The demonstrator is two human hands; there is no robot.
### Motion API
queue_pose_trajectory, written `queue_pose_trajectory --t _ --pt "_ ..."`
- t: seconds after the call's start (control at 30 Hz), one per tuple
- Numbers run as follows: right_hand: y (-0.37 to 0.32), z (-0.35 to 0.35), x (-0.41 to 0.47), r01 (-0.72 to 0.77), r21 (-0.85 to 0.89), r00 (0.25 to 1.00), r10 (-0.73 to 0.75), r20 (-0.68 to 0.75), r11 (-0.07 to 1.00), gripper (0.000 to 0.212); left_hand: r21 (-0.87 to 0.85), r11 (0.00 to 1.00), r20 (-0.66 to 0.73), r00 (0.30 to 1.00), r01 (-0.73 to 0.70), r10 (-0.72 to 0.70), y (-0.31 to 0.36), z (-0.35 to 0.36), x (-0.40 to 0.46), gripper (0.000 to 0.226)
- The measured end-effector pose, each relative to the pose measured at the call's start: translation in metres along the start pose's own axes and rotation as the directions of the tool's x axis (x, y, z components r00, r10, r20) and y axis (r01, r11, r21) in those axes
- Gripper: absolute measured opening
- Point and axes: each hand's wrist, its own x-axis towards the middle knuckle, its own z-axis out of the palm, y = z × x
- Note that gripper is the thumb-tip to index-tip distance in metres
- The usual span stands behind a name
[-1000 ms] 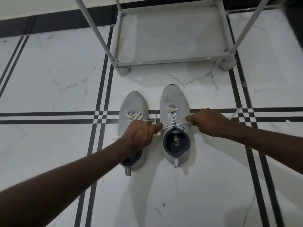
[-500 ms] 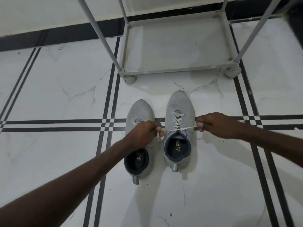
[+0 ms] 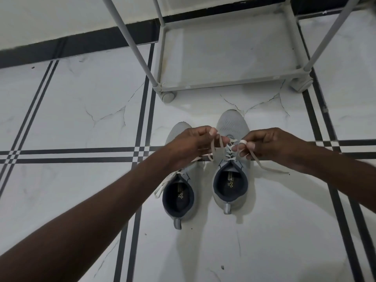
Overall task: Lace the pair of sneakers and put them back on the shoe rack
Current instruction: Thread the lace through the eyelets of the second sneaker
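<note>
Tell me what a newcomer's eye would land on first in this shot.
First, the two hands meeting mid-frame: the left hand and right hand each pinch an end of the white lace above the right sneaker. Next, the left sneaker beside it, its lace ends trailing loose on the floor. Beyond them stands the grey shoe rack, its bottom shelf bare.
</note>
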Motion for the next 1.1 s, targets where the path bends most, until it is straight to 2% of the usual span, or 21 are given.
queue_pose_trajectory --t 0.17,0.27,0.37,0.57,0.7,0.87,1.0,1.1 --pt "0.001 0.019 0.01 0.131 -0.057 0.976 -0.139 -0.167 0.99 0.02 -0.034 0.999 -0.107 0.994 0.03 -0.033 -0.008 0.005 0.023 0.012" --pt "0.0 0.027 0.016 0.143 -0.177 0.944 -0.188 -0.271 0.974 0.017 -0.003 0.998 -0.231 0.971 0.058 -0.057 -0.014 0.008 0.029 0.018" --pt "0.001 0.033 0.018 0.135 -0.313 0.921 -0.236 -0.309 0.94 0.022 0.038 0.996 -0.315 0.946 0.086 -0.069 -0.021 0.014 0.034 0.023" --pt "0.0 0.036 0.017 0.13 -0.478 0.931 -0.272 -0.242 0.869 0.034 0.009 0.993 -0.131 0.984 0.121 -0.118 -0.019 0.023 0.037 0.028" --pt "-0.001 0.034 0.019 0.161 -0.577 0.936 -0.31 -0.168 0.801 0.041 0.019 0.992 -0.245 0.962 0.128 -0.119 -0.02 0.025 0.039 0.028" --pt "0.004 0.029 0.021 0.164 -0.558 0.939 -0.302 -0.165 0.813 0.044 -0.002 0.992 -0.236 0.964 0.129 -0.126 -0.022 0.024 0.042 0.019" --pt "0.004 0.028 0.025 0.148 -0.512 0.941 -0.279 -0.19 0.846 0.036 -0.121 0.981 -0.115 0.98 0.15 -0.164 -0.023 0.026 0.036 0.023" --pt "0.006 0.022 0.026 0.13 -0.43 0.95 -0.237 -0.205 0.894 0.03 -0.137 0.98 -0.037 0.988 0.145 -0.151 -0.023 0.027 0.031 0.016"
